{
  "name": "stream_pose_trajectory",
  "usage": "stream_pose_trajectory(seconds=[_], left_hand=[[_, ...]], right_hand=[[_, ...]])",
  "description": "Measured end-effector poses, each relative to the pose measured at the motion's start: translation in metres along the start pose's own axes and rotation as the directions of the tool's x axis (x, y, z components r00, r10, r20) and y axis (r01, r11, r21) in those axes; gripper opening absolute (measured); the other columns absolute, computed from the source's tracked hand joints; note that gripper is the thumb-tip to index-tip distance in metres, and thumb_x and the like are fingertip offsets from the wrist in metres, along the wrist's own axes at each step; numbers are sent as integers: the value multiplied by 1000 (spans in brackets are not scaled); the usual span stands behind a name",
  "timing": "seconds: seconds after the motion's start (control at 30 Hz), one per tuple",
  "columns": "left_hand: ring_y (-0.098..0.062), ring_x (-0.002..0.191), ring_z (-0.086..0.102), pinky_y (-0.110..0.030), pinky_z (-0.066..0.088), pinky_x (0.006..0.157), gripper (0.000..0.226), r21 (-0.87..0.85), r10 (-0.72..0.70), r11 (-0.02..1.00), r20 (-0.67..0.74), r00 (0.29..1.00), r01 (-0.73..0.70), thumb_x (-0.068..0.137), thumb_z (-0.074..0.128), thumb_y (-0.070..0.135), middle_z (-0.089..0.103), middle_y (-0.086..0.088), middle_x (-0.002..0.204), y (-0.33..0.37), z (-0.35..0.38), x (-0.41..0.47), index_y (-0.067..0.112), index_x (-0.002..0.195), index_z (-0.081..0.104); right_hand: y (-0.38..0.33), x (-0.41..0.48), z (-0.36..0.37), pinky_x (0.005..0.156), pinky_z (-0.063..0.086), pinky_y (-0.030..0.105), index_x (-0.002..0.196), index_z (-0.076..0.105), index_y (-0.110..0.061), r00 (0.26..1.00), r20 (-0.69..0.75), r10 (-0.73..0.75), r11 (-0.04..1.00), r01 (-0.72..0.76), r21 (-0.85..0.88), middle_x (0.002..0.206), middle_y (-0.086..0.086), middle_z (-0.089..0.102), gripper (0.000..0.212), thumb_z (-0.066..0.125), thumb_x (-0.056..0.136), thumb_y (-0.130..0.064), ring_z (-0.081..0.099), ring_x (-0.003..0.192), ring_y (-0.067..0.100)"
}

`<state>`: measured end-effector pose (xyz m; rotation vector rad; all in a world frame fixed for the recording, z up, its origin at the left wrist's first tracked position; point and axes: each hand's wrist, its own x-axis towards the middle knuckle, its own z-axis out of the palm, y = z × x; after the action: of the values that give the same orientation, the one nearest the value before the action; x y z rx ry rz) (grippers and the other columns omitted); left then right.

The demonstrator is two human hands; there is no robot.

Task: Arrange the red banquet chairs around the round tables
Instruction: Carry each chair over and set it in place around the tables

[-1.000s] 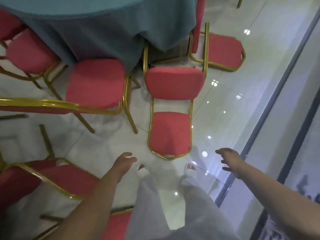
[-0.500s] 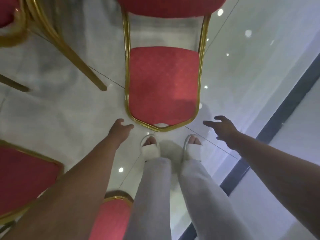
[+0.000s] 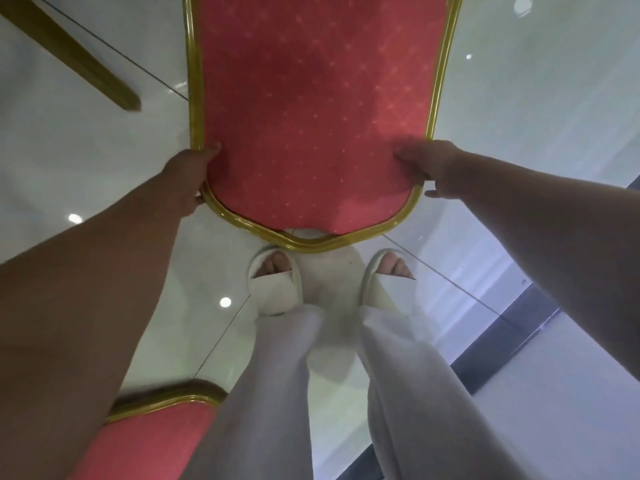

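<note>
A red banquet chair (image 3: 311,116) with a gold frame lies tipped on the floor, its padded backrest filling the upper middle of the head view and its top edge pointing at my feet. My left hand (image 3: 192,174) grips the left side of the backrest frame, thumb on the red padding. On the opposite side, my right hand (image 3: 429,164) grips the right edge of the frame, thumb on the padding and fingers curled under. The rest of the chair is out of frame above.
A gold chair leg (image 3: 79,60) slants across the upper left. Another red chair (image 3: 149,441) sits at the lower left beside my leg. My feet in white slippers (image 3: 277,285) stand just below the backrest. A dark floor strip (image 3: 512,330) runs along the right.
I have bent lower and closer to the fallen chair. Both hands, which hovered open beside the backrest, now grasp its left and right frame edges.
</note>
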<state>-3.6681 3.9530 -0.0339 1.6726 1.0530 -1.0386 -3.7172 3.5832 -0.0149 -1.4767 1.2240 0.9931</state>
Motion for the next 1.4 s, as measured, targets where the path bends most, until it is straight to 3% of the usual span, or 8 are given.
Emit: stream_pose_trajectory(seconds=[0.3, 0.47, 0.63, 0.8, 0.9, 1.0, 1.23, 1.4], left_hand=[[-18, 100, 62, -36, 50, 83, 46, 148, -117, 983, 22, 993, 112, 90, 64, 46, 68, -1, 117, -10, -60, -288, 19, 126, 60], [-23, 94, 67, -37, 56, 73, 34, 157, -216, 969, 175, 961, 189, 87, 69, 43, 71, -3, 100, 6, -91, -465, 16, 108, 66], [-22, 85, 68, -37, 58, 67, 34, 92, -163, 985, 247, 955, 144, 81, 74, 44, 70, -4, 83, 49, -101, -572, 15, 99, 67], [-7, 35, 42, -15, 38, 36, 30, -152, -34, 985, 262, 965, 76, 75, 76, 41, 50, 5, 48, 106, -104, -639, 22, 61, 57], [-4, 30, 40, -11, 34, 32, 32, -293, 34, 956, 223, 974, 34, 83, 70, 37, 46, 6, 43, 155, -98, -664, 21, 61, 54], [-4, 29, 46, -11, 40, 33, 41, -376, 45, 926, 196, 980, 32, 95, 54, 37, 54, 0, 44, 200, -97, -679, 8, 66, 56], [-7, 28, 42, -15, 37, 31, 45, -254, 36, 966, 287, 957, 40, 93, 56, 37, 45, 0, 41, 221, -111, -676, -2, 72, 64], [-16, 75, 67, -27, 55, 64, 30, 378, 49, 917, 203, 978, -124, 92, 57, 36, 74, -6, 98, 283, -125, -666, 9, 94, 70]], right_hand=[[32, -254, -78, 61, 46, 29, 115, 59, -14, 997, -24, 77, 991, -79, -112, 105, 5, 67, 33, 73, 86, -24, 62, 80, 17], [18, -419, -159, 62, 50, 33, 115, 64, -4, 995, 21, 93, 961, -84, -262, 86, 5, 63, 37, 73, 85, -23, 59, 71, 21], [-20, -528, -229, 84, 47, 39, 120, 62, -8, 992, 123, -16, 945, 55, -322, 112, 11, 66, 36, 70, 90, -25, 59, 96, 26], [-76, -593, -280, 84, 45, 35, 102, 64, -14, 973, 155, -173, 956, 204, -210, 95, 9, 60, 12, 58, 94, -20, 57, 87, 25], [-120, -625, -304, 60, 45, 25, 81, 55, -19, 953, 76, -295, 955, 296, -3, 73, 4, 51, 12, 54, 93, -17, 50, 60, 15], [-162, -650, -305, 78, 55, 37, 83, 55, -18, 925, -13, -380, 880, 366, 303, 72, 5, 55, 9, 56, 88, -26, 65, 74, 24], [-213, -657, -281, 90, 45, 44, 85, 48, -18, 923, -26, -383, 829, 356, 431, 77, 4, 47, 19, 62, 74, -26, 56, 84, 25], [-251, -647, -301, 99, 42, 45, 102, 53, -20, 915, -4, -404, 808, 359, 467, 78, 5, 47, 28, 62, 77, -29, 56, 89, 26]])
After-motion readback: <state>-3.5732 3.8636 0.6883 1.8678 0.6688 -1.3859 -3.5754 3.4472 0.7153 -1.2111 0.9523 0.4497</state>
